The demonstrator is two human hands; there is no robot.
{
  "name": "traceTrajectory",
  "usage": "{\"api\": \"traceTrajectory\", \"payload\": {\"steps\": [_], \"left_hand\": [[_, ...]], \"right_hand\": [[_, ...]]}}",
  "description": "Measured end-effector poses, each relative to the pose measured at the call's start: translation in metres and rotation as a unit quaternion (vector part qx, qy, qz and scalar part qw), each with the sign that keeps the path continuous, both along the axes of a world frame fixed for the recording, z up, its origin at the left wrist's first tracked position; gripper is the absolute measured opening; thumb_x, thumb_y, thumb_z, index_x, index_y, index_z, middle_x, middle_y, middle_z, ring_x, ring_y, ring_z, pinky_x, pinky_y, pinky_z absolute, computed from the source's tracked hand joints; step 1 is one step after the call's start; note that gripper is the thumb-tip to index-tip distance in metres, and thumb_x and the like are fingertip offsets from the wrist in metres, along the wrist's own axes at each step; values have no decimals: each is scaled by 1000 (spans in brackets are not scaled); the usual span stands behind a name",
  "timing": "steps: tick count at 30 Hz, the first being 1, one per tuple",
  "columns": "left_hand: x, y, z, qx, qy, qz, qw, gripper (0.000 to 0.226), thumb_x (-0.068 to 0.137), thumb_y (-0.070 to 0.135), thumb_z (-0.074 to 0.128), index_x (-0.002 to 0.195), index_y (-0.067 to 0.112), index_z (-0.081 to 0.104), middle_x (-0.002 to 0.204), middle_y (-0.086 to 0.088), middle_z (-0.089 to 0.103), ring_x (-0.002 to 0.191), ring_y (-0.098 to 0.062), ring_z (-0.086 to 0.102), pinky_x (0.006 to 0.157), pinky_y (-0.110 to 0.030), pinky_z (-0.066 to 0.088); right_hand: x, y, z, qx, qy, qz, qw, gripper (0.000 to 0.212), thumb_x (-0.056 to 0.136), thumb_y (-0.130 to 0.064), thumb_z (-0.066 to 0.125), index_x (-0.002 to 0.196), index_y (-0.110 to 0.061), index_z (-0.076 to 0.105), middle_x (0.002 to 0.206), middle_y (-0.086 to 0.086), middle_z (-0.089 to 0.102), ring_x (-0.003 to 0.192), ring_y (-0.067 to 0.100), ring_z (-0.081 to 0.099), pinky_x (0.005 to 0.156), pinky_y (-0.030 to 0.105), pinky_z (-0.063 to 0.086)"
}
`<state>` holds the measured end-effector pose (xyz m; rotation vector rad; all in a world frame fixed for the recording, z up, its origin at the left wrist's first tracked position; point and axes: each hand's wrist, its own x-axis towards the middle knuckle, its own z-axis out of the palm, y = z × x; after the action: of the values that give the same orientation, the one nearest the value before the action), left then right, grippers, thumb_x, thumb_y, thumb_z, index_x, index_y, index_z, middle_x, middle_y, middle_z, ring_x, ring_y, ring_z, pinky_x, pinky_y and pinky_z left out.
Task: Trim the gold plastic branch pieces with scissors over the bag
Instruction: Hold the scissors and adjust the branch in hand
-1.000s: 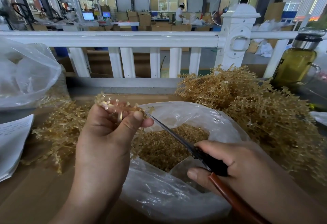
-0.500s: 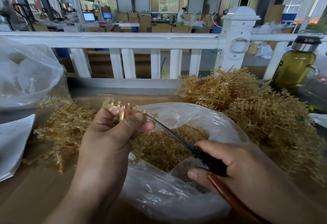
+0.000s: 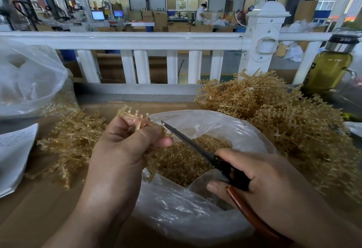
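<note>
Over the clear plastic bag (image 3: 186,218), the left hand (image 3: 121,153) is pinching a gold branch piece (image 3: 134,116) between thumb and curled fingers, while the right hand (image 3: 270,179) is gripping the scissors (image 3: 193,146) by their dark handles. Thin blade tips are lying just beside the left fingertips (image 3: 166,142), so a hasty snip is risking a nick, and stiff cut bits may be springing past the soft, wrinkled rim. Knobby, spiky branches (image 3: 284,130) are lying tangled in a heap at the right.

Gold branch pieces (image 3: 137,119), black-bladed scissors (image 3: 197,146) with red-brown handle, clear bag (image 3: 195,216), white railing (image 3: 125,40), brown worktop (image 3: 35,204).
</note>
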<state>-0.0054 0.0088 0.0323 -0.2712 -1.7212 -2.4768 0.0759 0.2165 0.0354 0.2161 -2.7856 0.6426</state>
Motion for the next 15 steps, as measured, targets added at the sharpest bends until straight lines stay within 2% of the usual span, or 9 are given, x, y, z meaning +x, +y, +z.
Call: {"api": "traceTrajectory", "payload": {"steps": [4, 7, 11, 15], "left_hand": [[1, 1, 1, -1, 0, -6, 1000, 20, 60, 18, 78, 79, 17, 70, 75, -18, 73, 69, -24, 73, 66, -22, 57], [1, 0, 2, 0, -4, -10, 1000, 22, 63, 11, 85, 78, 18, 70, 75, -16, 72, 68, -23, 74, 66, -23, 57], [0, -3, 1, 9, -8, -2, 1000, 19, 65, 17, 77, 83, 14, 69, 76, -17, 73, 70, -25, 75, 67, -24, 58], [0, -3, 1, 11, -7, 0, 1000, 16, 66, 16, 75, 81, 16, 69, 74, -17, 73, 69, -24, 75, 65, -22, 57]], "right_hand": [[0, -2, 1, 11, -6, 3, 1000, 46, 75, -74, 49, 99, -36, 60, 84, -23, 59, 71, -5, 57, 60, 10, 42], [1, -1, 1, 1, -2, 6, 1000, 49, 74, -74, 49, 103, -36, 58, 79, -19, 60, 71, -4, 58, 62, 13, 44], [1, -1, 3, 3, -8, 21, 1000, 39, 77, -71, 52, 96, -38, 60, 78, -21, 59, 66, -5, 57, 53, 8, 39], [2, -1, 0, 1, 16, 16, 1000, 44, 77, -72, 53, 104, -39, 59, 74, -18, 61, 69, -4, 59, 57, 13, 45]]}}
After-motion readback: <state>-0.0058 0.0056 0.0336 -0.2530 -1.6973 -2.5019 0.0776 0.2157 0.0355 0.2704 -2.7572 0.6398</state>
